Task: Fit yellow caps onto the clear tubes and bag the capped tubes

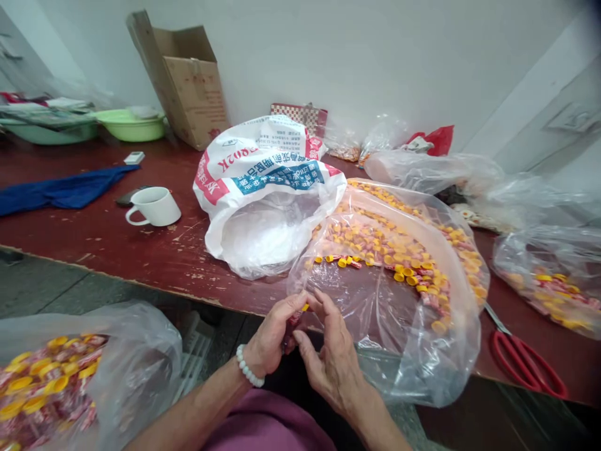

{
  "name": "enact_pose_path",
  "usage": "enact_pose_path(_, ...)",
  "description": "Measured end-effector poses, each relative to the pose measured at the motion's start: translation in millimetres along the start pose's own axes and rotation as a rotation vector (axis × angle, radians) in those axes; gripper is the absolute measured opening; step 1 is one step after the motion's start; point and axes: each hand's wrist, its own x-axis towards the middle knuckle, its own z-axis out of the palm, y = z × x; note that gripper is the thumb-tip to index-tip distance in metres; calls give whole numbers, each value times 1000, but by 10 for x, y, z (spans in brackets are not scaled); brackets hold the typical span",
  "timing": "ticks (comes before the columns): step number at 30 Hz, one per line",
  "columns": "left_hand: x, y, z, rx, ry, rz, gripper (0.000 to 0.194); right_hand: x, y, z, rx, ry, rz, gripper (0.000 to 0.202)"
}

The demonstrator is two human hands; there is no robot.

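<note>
Close to my body, just in front of the table edge, my left hand (pixel 272 332) is closed around a small red-wrapped piece with a yellow cap (pixel 294 319). My right hand (pixel 334 351) meets it from the other side, its fingers curled and its thumb tip against the piece; part of that contact is hidden. A white bead bracelet circles my left wrist. Just beyond my hands, a large clear plastic bag (pixel 389 344) lies on the table with many yellow-capped, red-wrapped pieces (pixel 385 241) inside. Behind it to the left, a white printed sack (pixel 263 163) gapes toward me, its lining showing.
At lower left, another clear bag (pixel 141 351) holds more capped pieces. Red-handled scissors (pixel 526 363) lie at the right edge of the dark red table (pixel 122 244). A white mug (pixel 159 208), blue cloth (pixel 66 189), cardboard box (pixel 197 94) and green basin (pixel 131 127) stand left.
</note>
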Motion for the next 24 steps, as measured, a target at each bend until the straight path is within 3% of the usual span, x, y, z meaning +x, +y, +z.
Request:
enact_pose_path(7, 57, 123, -13, -174, 122, -10, 38, 93, -35, 117, -48, -4, -92, 86)
enact_pose_path(12, 71, 185, -14, -170, 28, -19, 22, 139, -40, 141, 161, -19, 76, 86)
enact_pose_path(16, 81, 175, -76, -230, -26, -83, 22, 153, 24, 121, 245, -10, 155, 80)
enact_pose_path(20, 42, 340, -191, -297, -76, -107, 19, 315, 451, -108, 130, 50, 246, 62)
enact_pose_path(24, 158, 739, -302, -197, -61, 86, 25, 583, 1123, -334, -257, 146, 212, 37)
